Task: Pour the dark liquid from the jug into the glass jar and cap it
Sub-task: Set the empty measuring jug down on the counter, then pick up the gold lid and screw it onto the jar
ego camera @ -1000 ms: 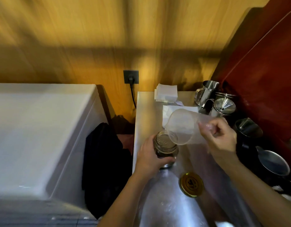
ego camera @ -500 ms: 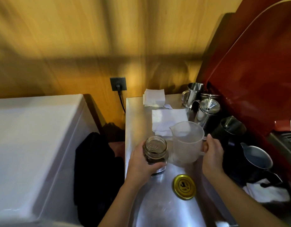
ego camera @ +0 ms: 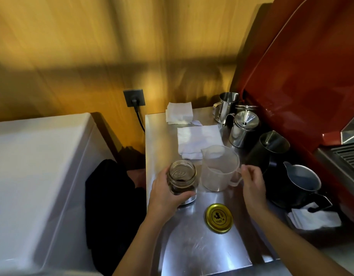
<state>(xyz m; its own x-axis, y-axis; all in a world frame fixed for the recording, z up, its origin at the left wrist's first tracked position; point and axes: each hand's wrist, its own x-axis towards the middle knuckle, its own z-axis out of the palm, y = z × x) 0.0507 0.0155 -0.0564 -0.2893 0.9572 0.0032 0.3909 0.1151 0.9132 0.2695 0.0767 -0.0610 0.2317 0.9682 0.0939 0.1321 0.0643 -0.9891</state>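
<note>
Gripping the uncapped, part-filled glass jar (ego camera: 182,179), left hand (ego camera: 168,194); right hand (ego camera: 252,182) fingers loose beside jug (ego camera: 220,168).

On the counter (ego camera: 192,251) in front of me, the jar (ego camera: 182,179) stands upright at about eleven o'clock, with my left hand (ego camera: 166,194) wrapped around its near side. The jug (ego camera: 220,168) stands upright just beside the jar, at its three o'clock, and my right hand (ego camera: 251,182) sits at the jug's handle, fingers loosely parted. The lid (ego camera: 219,218) lies flat at the jar's five o'clock, apart from both hands. Beyond the jug at twelve o'clock lies a napkin (ego camera: 198,140), and a napkin stack (ego camera: 179,115) lies behind that. Several pitchers (ego camera: 243,128) cluster at the jug's one to three o'clock, along the counter's right edge.
</note>
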